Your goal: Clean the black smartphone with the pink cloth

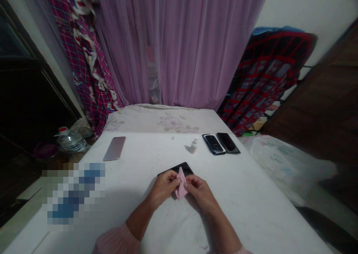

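Pinched a pink cloth tightly from both sides, with thumb and fingertips of the left hand on one and those of the right hand on the other. Held it bunched into a slim fold above the middle of the white table, with its long axis running from near to far. Pointed the narrow tip at the far end, with the wider folds nearer, around the thumbs.

Had a black phone behind the cloth, with its far edge slanting away to the right and its near part hidden by both hands. Could not tell contact between cloth and phone from a small gap.

Saw a bottle standing upright farther off, slightly right. Saw a pale-rimmed phone beyond it, just beside a dark phone, both slanting away to the left. Noted a rose phone at left, slanting away to the right. Found a purple curtain past the far end.
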### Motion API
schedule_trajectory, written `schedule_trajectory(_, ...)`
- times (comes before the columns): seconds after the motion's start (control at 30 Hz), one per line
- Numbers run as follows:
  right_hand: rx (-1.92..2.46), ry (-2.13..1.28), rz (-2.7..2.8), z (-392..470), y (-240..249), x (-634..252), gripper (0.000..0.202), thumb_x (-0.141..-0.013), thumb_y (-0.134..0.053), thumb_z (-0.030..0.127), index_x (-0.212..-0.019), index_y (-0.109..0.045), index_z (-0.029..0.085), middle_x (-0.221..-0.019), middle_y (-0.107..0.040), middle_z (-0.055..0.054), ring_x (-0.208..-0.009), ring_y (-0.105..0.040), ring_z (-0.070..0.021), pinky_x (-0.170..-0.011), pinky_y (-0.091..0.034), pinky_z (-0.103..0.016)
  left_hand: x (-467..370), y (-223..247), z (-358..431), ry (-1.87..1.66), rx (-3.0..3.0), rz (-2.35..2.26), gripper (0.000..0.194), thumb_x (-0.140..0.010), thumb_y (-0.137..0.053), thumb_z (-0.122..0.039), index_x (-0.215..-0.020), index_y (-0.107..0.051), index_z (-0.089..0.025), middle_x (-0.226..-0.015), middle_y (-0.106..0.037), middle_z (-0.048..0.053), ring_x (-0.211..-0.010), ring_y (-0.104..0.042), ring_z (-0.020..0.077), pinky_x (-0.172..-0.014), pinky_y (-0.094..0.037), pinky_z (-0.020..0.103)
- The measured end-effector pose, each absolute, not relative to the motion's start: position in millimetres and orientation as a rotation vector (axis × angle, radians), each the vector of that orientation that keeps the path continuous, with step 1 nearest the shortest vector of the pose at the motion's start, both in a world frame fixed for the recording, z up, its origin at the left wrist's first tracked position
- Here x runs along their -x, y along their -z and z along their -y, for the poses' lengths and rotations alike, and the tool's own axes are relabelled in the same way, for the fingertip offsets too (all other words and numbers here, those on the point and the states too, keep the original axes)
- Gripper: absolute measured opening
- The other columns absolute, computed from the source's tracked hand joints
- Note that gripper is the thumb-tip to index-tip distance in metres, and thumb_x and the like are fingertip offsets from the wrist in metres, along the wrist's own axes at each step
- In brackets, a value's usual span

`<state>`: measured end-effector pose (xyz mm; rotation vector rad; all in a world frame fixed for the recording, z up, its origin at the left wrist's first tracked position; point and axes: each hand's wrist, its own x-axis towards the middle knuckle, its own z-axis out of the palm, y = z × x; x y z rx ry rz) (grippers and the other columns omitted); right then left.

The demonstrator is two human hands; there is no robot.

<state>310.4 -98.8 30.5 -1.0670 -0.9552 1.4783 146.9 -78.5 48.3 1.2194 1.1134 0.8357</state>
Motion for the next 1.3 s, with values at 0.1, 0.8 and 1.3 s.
schedule_trajectory(0.1,1.116,-1.427,0.969,98.9,-31.9,-314.1,0.042,-0.057,-0.084,0.053,-0.069,-0.065,0.017,-0.061,-0.060,0.001,-0.056,-0.050,-0.0113,-0.056,-0.037,-0.024,-142.4,-48.6,77.6,-0.857,-1.174,-1.070,0.039,-0.068,-0.075,-0.051,-0.079,-0.059,-0.017,-0.066,-0.059,-0.002,-0.056,-0.055,0.0100,-0.047,-0.037,0.018)
schedule_trajectory(0.8,1.304,-0.821,0.868,97.6,-34.8,-333.5,0.035,-0.071,-0.068,0.047,-0.095,-0.064,0.022,-0.076,-0.064,-0.001,-0.071,-0.058,-0.0182,-0.067,-0.047,-0.030,-124.7,-63.3,72.4,-1.187,-1.257,-1.205,0.036,-0.076,-0.063,-0.054,-0.077,-0.048,-0.022,-0.063,-0.044,-0.008,-0.059,-0.046,0.0106,-0.057,-0.038,0.021)
schedule_trajectory(1.3,1.428,-0.792,0.970,110.8,-23.6,-366.4,0.025,-0.067,-0.069,0.038,-0.084,-0.074,0.020,-0.085,-0.073,-0.007,-0.079,-0.065,-0.0244,-0.074,-0.052,-0.038,-104.2,-46.6,100.7,-0.775,-2.342,-1.027,0.014,-0.088,-0.050,-0.023,-0.093,-0.064,-0.022,-0.091,-0.069,0.004,-0.088,-0.061,0.0192,-0.081,-0.045,0.033)
